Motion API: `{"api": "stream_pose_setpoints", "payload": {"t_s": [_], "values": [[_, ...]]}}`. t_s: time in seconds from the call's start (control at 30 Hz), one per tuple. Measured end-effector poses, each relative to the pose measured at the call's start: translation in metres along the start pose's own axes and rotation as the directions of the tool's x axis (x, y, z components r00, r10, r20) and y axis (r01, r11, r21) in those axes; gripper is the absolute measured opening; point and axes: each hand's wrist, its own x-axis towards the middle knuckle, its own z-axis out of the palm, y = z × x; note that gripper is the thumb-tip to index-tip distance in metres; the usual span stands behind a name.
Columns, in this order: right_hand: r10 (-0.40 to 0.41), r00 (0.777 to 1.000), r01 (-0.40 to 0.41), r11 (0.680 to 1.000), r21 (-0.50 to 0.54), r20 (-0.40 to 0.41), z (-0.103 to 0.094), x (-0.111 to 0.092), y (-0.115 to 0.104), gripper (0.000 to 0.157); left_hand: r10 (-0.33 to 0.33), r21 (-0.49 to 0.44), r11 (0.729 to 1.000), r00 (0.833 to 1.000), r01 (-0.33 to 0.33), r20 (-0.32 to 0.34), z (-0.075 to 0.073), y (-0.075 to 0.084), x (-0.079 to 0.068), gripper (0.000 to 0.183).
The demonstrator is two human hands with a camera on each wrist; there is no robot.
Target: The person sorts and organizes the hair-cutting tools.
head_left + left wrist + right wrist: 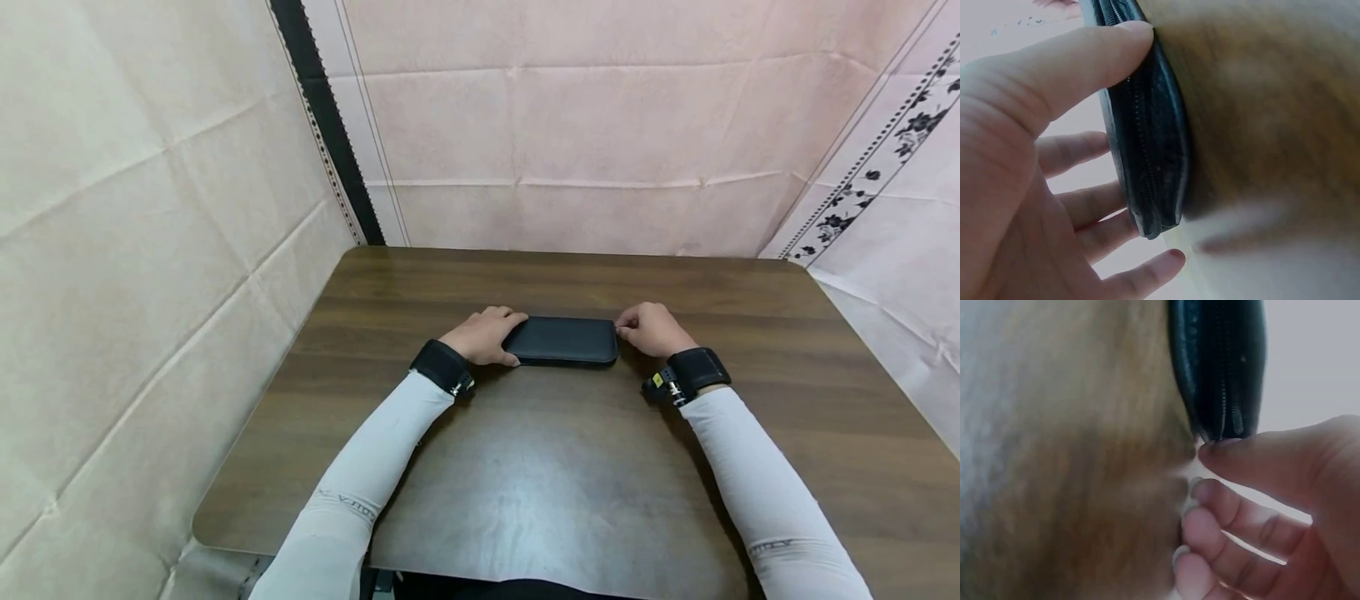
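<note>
A long black zip wallet (567, 341) lies flat on the wooden table, with a zipper running along its edge. My left hand (489, 336) grips its left end. In the left wrist view the thumb (1116, 53) presses on the zippered side of the wallet (1154, 137), while the other fingers spread behind it. At the opposite end, my right hand (654, 329) has its thumb and forefinger pinched together at the corner. The right wrist view shows the thumb tip (1216, 455) against the end of the wallet (1225, 369), by the zipper; whatever small part is pinched there is hidden.
The brown wood-grain table (540, 467) has rounded corners. Pale creased cloth (600, 125) hangs behind it and on the left side. A floral border strip (855, 200) runs down the cloth at the right. Both wrists wear black straps (697, 367).
</note>
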Motion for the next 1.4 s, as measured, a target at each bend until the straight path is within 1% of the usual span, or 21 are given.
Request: {"api": "stream_pose_setpoints", "payload": {"t_s": [0.1, 0.37, 0.57, 0.67, 0.87, 1.0, 1.13, 1.4], "values": [[-0.022, 1.0, 0.022, 1.0, 0.007, 0.02, -0.002, -0.001, 0.001, 0.015, -0.007, 0.0, 1.0, 1.0, 0.007, 0.0, -0.001, 0.001, -0.001, 0.087], [-0.067, 0.994, 0.07, 0.997, -0.032, 0.089, -0.004, -0.002, -0.001, 0.011, -0.023, -0.006, 1.0, 1.0, 0.023, 0.0, -0.002, 0.004, -0.003, 0.086], [-0.084, 0.991, 0.087, 0.996, -0.032, 0.105, -0.003, -0.006, 0.001, 0.013, -0.018, -0.01, 1.0, 1.0, 0.018, 0.001, 0.0, 0.004, -0.004, 0.086], [-0.078, 0.99, 0.082, 0.996, -0.023, 0.119, -0.005, -0.007, 0.003, 0.014, -0.016, -0.011, 1.0, 1.0, 0.016, -0.005, 0.0, 0.004, -0.004, 0.086], [-0.074, 0.98, 0.074, 0.997, 0.004, 0.185, -0.011, -0.01, 0.003, 0.016, -0.017, -0.008, 1.0, 1.0, 0.017, -0.005, -0.001, 0.003, -0.005, 0.086], [-0.075, 0.974, 0.074, 0.997, 0.013, 0.212, -0.013, -0.012, 0.002, 0.017, -0.018, -0.014, 1.0, 1.0, 0.017, -0.004, -0.003, 0.003, -0.006, 0.086], [-0.08, 0.971, 0.074, 0.997, 0.036, 0.223, -0.015, -0.015, 0.002, 0.02, -0.015, -0.017, 1.0, 1.0, 0.015, -0.002, -0.003, 0.003, -0.006, 0.086], [-0.072, 0.97, 0.06, 0.997, 0.057, 0.232, -0.016, -0.016, 0.003, 0.03, -0.007, -0.028, 1.0, 1.0, 0.007, 0.006, -0.002, 0.001, -0.006, 0.087]]}}
